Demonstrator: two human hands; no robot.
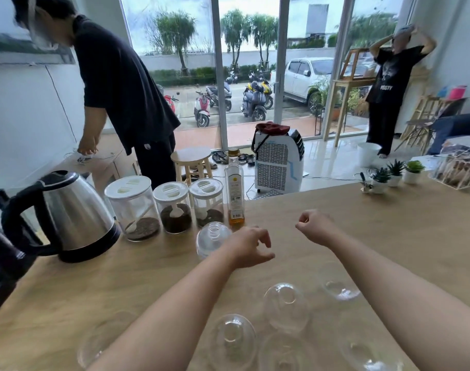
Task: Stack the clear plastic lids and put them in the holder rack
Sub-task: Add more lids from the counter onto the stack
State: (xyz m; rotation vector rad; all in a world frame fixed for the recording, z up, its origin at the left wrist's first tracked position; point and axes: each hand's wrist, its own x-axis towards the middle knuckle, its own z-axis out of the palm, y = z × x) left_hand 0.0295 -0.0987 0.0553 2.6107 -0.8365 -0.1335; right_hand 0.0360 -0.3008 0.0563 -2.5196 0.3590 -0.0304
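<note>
Several clear dome lids lie on the wooden counter (389, 236) near me, among them one (284, 303) in the middle, one (232, 338) below it and one (341, 289) to the right. A stack of clear dome lids (211, 241) stands just left of my left hand (251, 246). That hand hovers beside the stack with fingers loosely curled and apart, holding nothing. My right hand (315, 227) floats over the bare counter in a closed fist with nothing in it. I see no holder rack.
A steel kettle (73, 218) stands at the left. Three jars with white lids (172, 207) and an oil bottle (235, 194) line the counter's far side. Small potted plants (395, 172) and a clear box (461, 167) sit far right. Two people stand beyond.
</note>
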